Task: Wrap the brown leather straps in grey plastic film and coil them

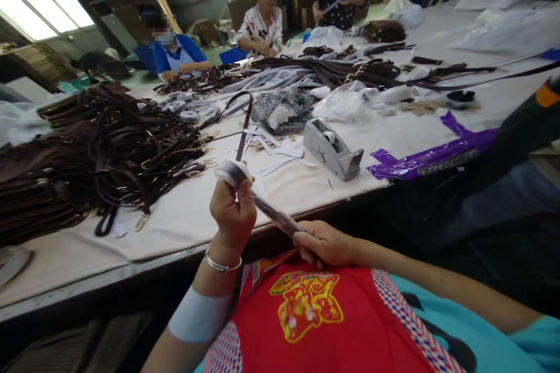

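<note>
Head view: dispenser [336, 155] near apparent strap [276, 215]

three co-workers [261, 29], one strap in hand [277, 215], one gray tape dispenser [331, 152], one silver bangle [221, 267], one red apron [350, 317]; heaped dark brown straps [109, 143], too tangled to count.

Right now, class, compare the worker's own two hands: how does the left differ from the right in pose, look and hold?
Pose: the left hand is raised, fingers upward; the right hand is lower.
Look: a silver bracelet circles the left wrist; the right wrist is bare.
Hold: the left hand grips a pale coil; the right hand grips a grey strip stretching up toward it.
Shared: both hands are closed and ungloved.
</note>
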Motion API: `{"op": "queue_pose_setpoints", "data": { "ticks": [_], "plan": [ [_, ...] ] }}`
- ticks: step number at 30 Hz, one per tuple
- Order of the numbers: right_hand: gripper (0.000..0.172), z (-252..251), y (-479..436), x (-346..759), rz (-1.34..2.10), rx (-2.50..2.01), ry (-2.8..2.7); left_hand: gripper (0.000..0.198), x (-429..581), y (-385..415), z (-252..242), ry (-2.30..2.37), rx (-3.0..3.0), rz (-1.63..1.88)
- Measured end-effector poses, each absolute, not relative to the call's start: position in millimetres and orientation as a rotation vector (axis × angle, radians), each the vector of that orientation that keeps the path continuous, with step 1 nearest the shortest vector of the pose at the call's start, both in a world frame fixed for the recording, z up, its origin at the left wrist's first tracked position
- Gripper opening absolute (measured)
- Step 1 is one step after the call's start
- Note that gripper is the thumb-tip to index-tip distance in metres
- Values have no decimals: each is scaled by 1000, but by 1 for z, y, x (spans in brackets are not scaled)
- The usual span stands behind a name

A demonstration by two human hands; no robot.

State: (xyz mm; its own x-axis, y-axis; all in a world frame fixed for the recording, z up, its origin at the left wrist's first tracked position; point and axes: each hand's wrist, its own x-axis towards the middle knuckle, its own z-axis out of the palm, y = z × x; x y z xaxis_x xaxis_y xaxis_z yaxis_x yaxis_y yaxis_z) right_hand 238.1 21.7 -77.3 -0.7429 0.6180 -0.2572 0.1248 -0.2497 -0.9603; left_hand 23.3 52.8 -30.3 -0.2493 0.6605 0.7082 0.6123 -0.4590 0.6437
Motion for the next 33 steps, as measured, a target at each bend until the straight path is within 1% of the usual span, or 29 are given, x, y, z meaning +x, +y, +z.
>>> {"op": "queue_pose_setpoints", "data": {
  "ticks": [2,3,5,8,12,14,15,16,18,20,21,22,23,25,28,30,33],
  "plan": [
    [43,-71,25,247,2285,-785,-1447,11,13,51,-47,1719,2374,1613],
    [45,-68,26,252,2341,-737,-1334,10,9,49,-55,1677,2565,1480],
    [46,-63,29,261,2387,-658,-1166,15,6,44,-65,1497,2806,1220],
    [46,-59,33,269,2412,-580,-1030,28,12,35,-75,1337,2916,984],
    [43,-53,40,280,2430,-568,-1070,22,26,25,-84,1299,2963,855],
    [39,-50,45,286,2368,-694,-1260,21,30,20,-88,1275,2950,768],
    [36,-48,49,290,2258,-810,-1426,20,31,18,-90,1264,2927,726],
    [32,-46,52,293,2067,-938,-1625,21,31,15,-92,1254,2886,682],
    [24,-43,61,300,1504,-1107,-2030,22,31,9,-91,1217,2731,593],
    [17,-43,69,306,966,-1068,-2329,24,31,2,-83,1129,2464,485],
    [18,-45,72,307,797,-997,-2434,26,31,-2,-77,1065,2296,439],
    [22,-49,74,308,720,-914,-2519,29,31,-5,-71,995,2115,411],
    [27,-53,74,307,732,-838,-2572,31,32,-8,-63,923,1927,402],
    [36,-62,70,303,933,-749,-2530,39,33,-13,-51,810,1542,476],
    [46,-73,58,288,1228,-711,-2162,48,38,-18,-41,684,1019,749],
    [51,-76,49,275,1261,-659,-1979,47,43,-17,-38,625,771,913],
    [56,-76,41,251,1310,-606,-1871,40,53,-9,-34,566,582,1047]
  ]
}}
